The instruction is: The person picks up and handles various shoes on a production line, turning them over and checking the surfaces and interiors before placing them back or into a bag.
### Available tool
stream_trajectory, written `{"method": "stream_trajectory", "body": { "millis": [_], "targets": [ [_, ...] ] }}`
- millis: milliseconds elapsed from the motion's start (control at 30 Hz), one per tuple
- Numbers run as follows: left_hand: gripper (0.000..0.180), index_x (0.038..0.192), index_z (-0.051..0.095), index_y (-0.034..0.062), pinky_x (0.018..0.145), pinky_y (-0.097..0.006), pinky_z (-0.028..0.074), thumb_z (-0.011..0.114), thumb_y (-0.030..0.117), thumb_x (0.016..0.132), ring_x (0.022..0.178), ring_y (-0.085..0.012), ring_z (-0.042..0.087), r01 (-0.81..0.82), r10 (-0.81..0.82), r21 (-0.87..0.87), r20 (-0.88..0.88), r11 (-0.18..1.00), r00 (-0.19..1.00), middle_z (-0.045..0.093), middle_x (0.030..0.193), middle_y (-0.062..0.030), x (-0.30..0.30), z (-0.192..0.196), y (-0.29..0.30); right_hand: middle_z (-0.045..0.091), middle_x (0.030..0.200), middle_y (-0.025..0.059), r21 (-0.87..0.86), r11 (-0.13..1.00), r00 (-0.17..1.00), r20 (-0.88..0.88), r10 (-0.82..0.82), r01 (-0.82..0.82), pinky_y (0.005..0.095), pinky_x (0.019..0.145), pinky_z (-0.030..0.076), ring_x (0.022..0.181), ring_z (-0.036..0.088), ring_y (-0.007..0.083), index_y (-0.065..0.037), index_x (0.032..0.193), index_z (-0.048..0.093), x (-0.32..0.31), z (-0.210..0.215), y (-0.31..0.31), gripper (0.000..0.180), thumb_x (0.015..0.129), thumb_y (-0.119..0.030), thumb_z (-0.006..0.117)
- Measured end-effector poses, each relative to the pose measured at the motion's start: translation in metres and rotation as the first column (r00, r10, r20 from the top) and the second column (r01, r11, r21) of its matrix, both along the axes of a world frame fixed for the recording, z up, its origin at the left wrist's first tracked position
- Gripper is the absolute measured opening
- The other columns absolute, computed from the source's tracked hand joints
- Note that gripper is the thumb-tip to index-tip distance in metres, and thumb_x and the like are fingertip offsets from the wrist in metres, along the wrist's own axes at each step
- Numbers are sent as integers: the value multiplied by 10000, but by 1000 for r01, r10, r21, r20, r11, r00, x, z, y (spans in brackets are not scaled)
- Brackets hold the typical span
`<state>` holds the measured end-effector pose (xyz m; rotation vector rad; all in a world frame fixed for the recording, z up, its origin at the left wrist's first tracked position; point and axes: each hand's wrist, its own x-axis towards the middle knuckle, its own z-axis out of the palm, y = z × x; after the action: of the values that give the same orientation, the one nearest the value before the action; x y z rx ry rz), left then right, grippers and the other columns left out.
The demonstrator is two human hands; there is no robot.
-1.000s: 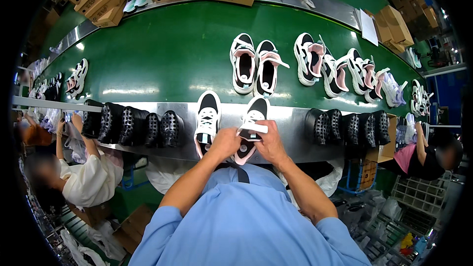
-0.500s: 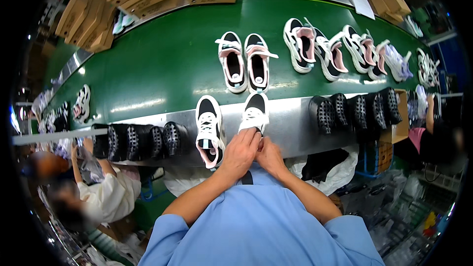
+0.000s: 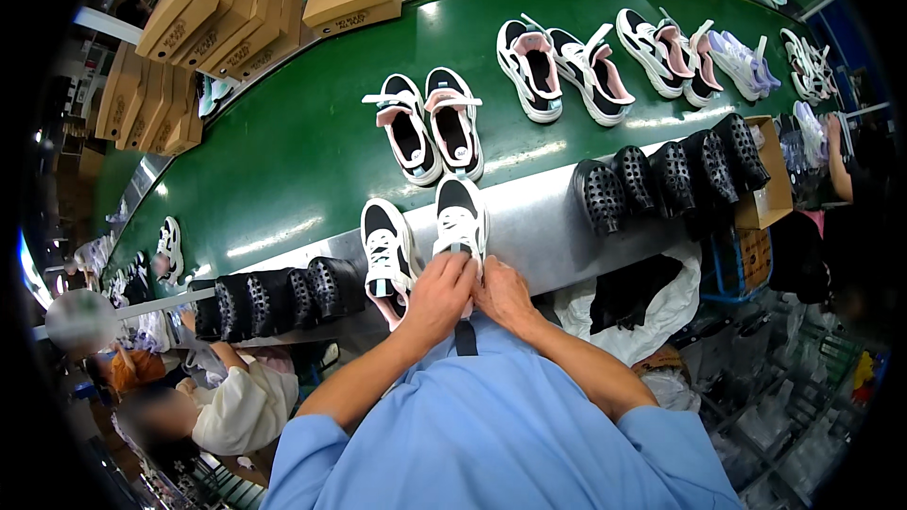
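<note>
Close in front of me on a bare metal ledge point(image 3: 529, 227), a white and black sneaker point(image 3: 460, 212) points its toe away from me. My left hand point(image 3: 439, 293) grips it at the tongue and opening, fingers curled. My right hand point(image 3: 505, 295) is closed on the sneaker's right side near the heel; both hands hide most of the opening. Just left of it stands its look-alike, another white and black sneaker point(image 3: 385, 250) with pink lining, untouched. Beyond, on the green surface point(image 3: 312, 132), a similar pair of sneakers point(image 3: 444, 127) has its straps loose and its heels toward me.
Black perforated toe-shaped forms point(image 3: 675, 179) line the ledge at right, and more black forms point(image 3: 283, 297) at left. Several sneakers point(image 3: 590, 76) stand far right. Cardboard boxes point(image 3: 222, 24) are stacked far left. A co-worker in a white top point(image 3: 246, 411) is at left.
My view has turned, so things on the surface sit further left. My right hand has moved apart from my left, to the sneaker's right side; the left stays at its opening.
</note>
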<state>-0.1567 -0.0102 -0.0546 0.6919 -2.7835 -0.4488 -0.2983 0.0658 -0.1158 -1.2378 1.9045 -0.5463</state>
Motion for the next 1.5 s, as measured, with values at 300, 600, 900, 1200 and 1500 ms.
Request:
{"method": "stream_trajectory", "body": {
  "millis": [300,600,900,1200,1500],
  "targets": [
    [298,835,719,-17,728,-479,485,766,274,881,765,-370,610,-677,721,457,104,577,685,679,790,-175,12,-23,33,678,891,286,-3,999,972,229,-49,51,549,749,523,845,677,477,71,926,584,21,-15,3,368,930,-273,715],
    [325,779,725,-19,748,-500,479,758,288,883,790,-405,602,-654,698,408,53,637,714,702,814,-199,10,-37,39,664,815,221,-53,998,935,354,-23,44,467,680,515,744,647,399,17,905,568,11,-21,2,277,912,-207,732],
    [320,781,741,-22,720,-483,492,781,284,864,781,-384,614,-685,724,453,116,570,680,705,773,-192,13,-40,34,688,835,74,369,929,657,698,-285,12,328,550,518,702,659,170,-42,976,667,-34,-7,-12,136,953,-175,677],
    [316,821,744,-39,587,-380,485,763,268,891,569,-228,625,-658,803,698,203,282,560,681,662,-149,5,-26,36,561,740,5,428,902,461,792,-401,51,239,393,309,537,450,66,-32,852,635,-33,53,-91,226,970,-212,703],
    [284,822,748,-53,545,-312,431,752,215,915,569,-108,540,-525,888,851,223,23,401,646,639,-63,8,-37,39,620,737,24,474,880,514,746,-424,37,252,410,367,524,503,85,-2,892,684,-51,19,-51,172,955,-144,757]
  ]
}}
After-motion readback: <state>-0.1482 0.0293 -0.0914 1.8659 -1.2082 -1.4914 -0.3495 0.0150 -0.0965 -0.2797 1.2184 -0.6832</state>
